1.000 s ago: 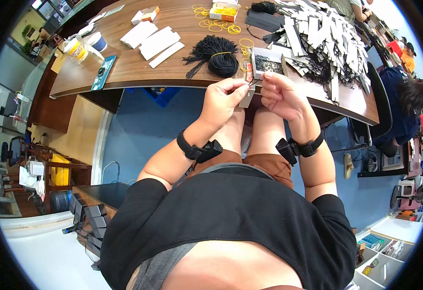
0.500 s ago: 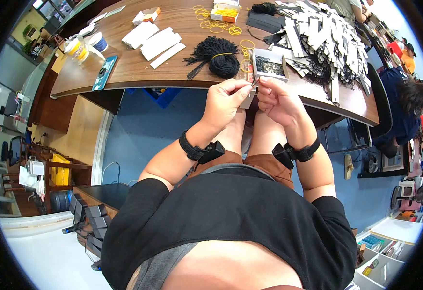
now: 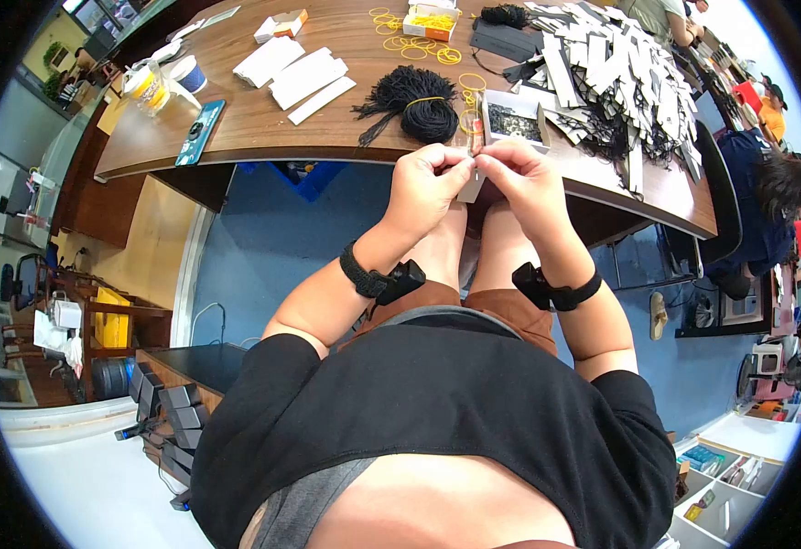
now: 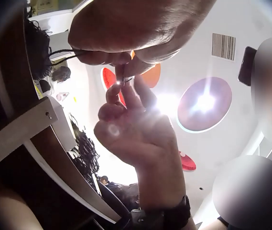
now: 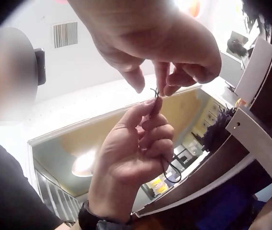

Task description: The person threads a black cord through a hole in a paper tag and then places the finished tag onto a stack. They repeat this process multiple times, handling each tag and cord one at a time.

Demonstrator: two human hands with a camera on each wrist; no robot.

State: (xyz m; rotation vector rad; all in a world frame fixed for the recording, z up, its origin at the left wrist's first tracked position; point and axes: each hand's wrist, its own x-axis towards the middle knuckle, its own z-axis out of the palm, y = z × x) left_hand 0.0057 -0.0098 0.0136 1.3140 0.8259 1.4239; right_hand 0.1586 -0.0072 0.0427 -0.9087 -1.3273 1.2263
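A thin black cord [image 5: 179, 176] hangs in a loop out of my left hand [image 3: 423, 188], its two short ends poking up above the fingertips. My left thumb and forefinger pinch it just below those ends. From the other side my right hand [image 3: 530, 188] comes up to the ends. In the right wrist view, its thumb and forefinger are apart, with the cord ends between them and the forefinger right beside the cord. Just beyond both hands, a pale tag with a small hole [image 5: 258, 141] sticks out over the table edge.
Close by on the table [image 3: 263, 133] lie a black cord bundle [image 3: 428, 119] and a white box [image 3: 544, 128] of small dark pieces. A heap of black and white tags [image 3: 593, 73] fills the right. Leftward are white strips [image 3: 304, 80], a phone [image 3: 201, 133] and cups [image 3: 188, 75].
My right hand has moved left and turned its palm downward, its fingertips now meeting those of the left hand. The left hand keeps its pinch in nearly the same place.
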